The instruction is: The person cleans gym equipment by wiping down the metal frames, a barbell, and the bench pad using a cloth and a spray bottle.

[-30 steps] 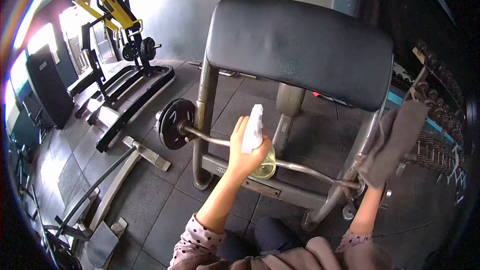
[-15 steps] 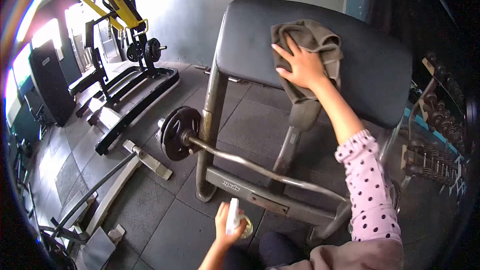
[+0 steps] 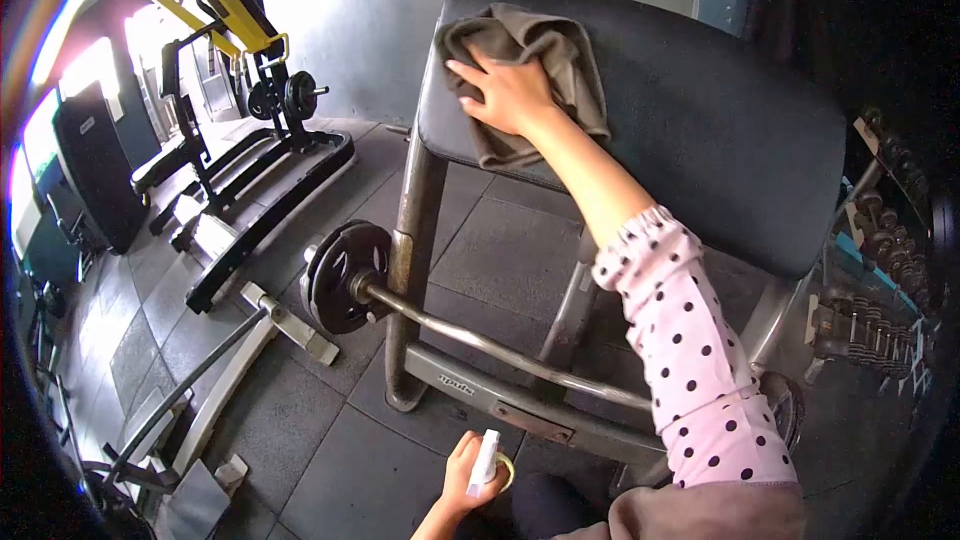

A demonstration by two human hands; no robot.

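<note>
A brown-grey cloth [image 3: 570,65] lies bunched on the left part of a black padded bench top [image 3: 700,120]. My right hand [image 3: 512,92] holds it pressed to the pad, with the fingers spread over the fabric. Low in the view, my left hand [image 3: 470,475] is closed around a spray bottle with a white trigger head [image 3: 486,462]. Most of the bottle is hidden by the hand; a yellowish rim shows beside it. Between the two hands, a curved metal bar [image 3: 500,348] rests across the bench frame [image 3: 480,395].
Black weight plates [image 3: 345,275] sit on the bar's left end. A yellow and black exercise machine [image 3: 225,0] stands at the back left. Racked dumbbells [image 3: 880,230] line the right side. A low metal frame [image 3: 225,380] is on the tiled floor at left.
My right hand has slid the cloth leftward across the pad to near its left edge. My left hand keeps the spray bottle, slightly lower and farther right in view.
</note>
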